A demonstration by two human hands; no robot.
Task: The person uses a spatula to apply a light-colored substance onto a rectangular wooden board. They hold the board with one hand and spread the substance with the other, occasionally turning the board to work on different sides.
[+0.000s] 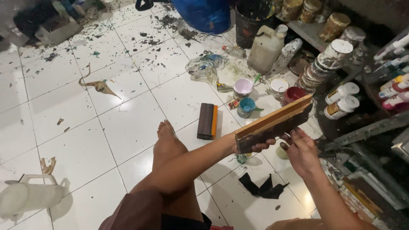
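I log the long wooden squeegee with dark blade (275, 123) clamped at its lower end by left hand (255, 147); axis rises rightward. Right hand (301, 151), fingers loosely apart, seemingly touches its underside.

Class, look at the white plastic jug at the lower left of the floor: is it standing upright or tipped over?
Tipped over. The white plastic jug lies on its side on the tiled floor, its handle facing up and its long side against the tiles.
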